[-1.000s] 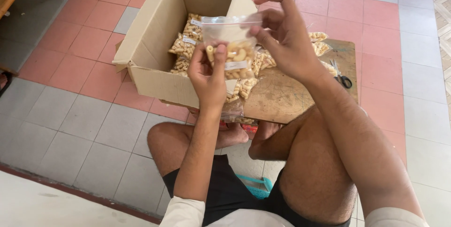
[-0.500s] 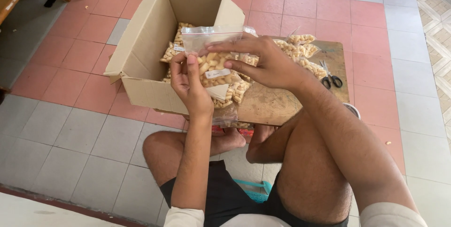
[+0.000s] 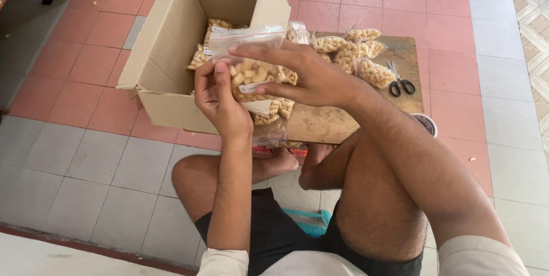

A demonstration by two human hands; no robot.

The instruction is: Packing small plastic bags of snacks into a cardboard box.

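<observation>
Left hand (image 3: 220, 96) grips clear bag of cashews (image 3: 249, 70) from its left side, fingers closed on it. Right hand (image 3: 306, 76) pinches the bag's top and right side. Bag is held up over the near edge of the wooden board (image 3: 320, 122), beside open cardboard box (image 3: 171, 42). More filled bags (image 3: 349, 47) along board's far edge; scissors (image 3: 400, 82) at its right edge.

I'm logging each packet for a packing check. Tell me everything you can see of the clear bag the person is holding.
The clear bag is a small, see-through plastic pouch holding pale, curved cashew-like nuts in its lower part; its top is flat and empty. A small white label shows on its front. It is held upright above the open cardboard box. The left hand grips its left side from below, and the right hand reaches across its front, fingers along the upper part.
</observation>
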